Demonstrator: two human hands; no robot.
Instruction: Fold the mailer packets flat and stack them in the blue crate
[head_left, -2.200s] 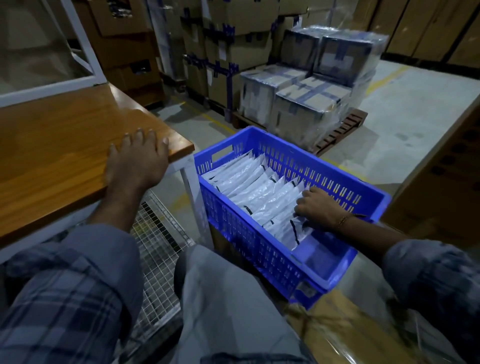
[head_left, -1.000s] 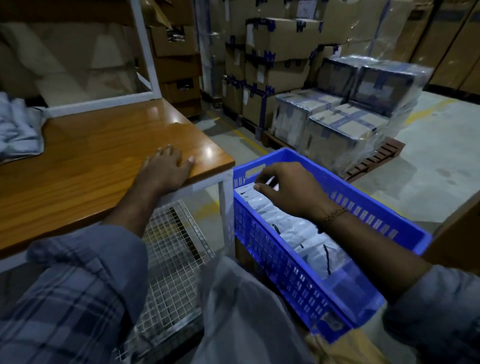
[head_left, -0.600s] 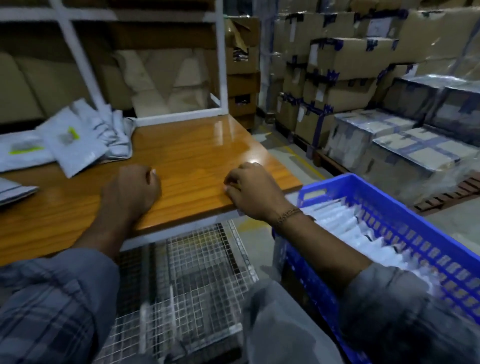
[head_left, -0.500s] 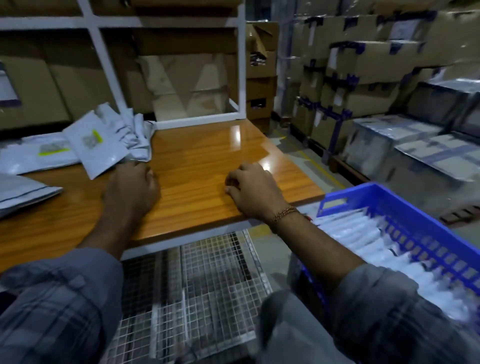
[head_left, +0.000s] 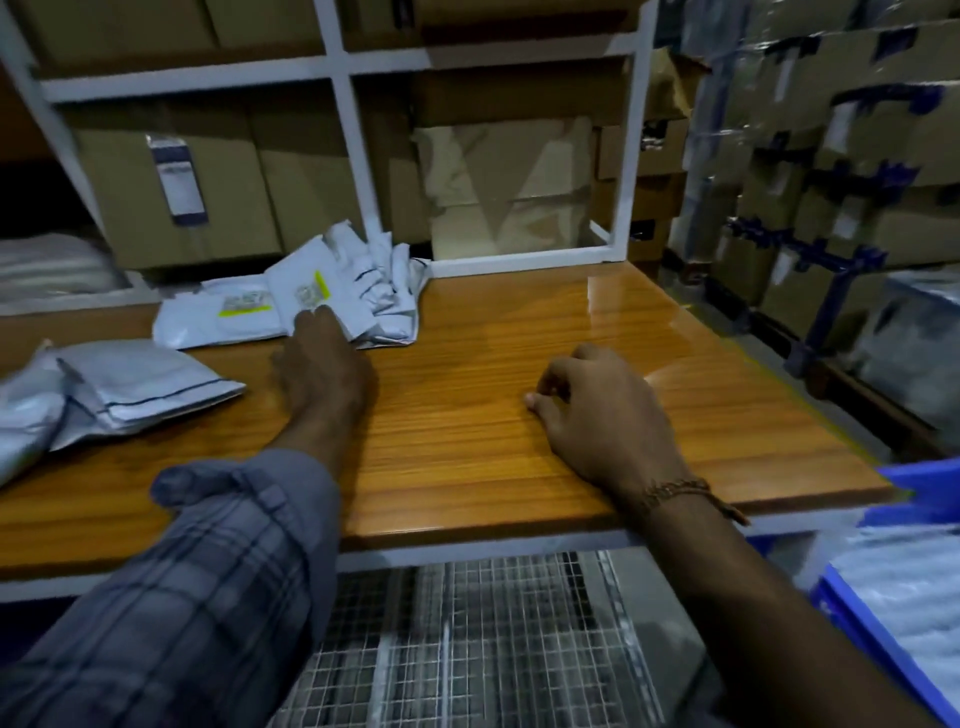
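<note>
A loose pile of white mailer packets (head_left: 358, 291) lies at the back of the wooden table (head_left: 519, 415); the nearest packet carries a yellow-marked label. My left hand (head_left: 322, 369) stretches forward, its fingertips touching that packet's near edge. A second stack of grey-white packets (head_left: 140, 384) lies at the table's left. My right hand (head_left: 597, 415) rests on the table with loosely curled fingers, holding nothing. The blue crate (head_left: 914, 483) shows at the lower right edge, with folded packets (head_left: 898, 582) standing in a row inside.
A white metal frame (head_left: 358, 156) rises behind the table, with cardboard boxes (head_left: 197, 171) behind it. A wire mesh shelf (head_left: 467, 639) lies under the table. Strapped cartons (head_left: 831, 156) are stacked at the right, beyond the table's edge.
My right hand left the crate and came to rest on the table. My view swung left from the crate to the table. My left hand slid forward to the packet pile.
</note>
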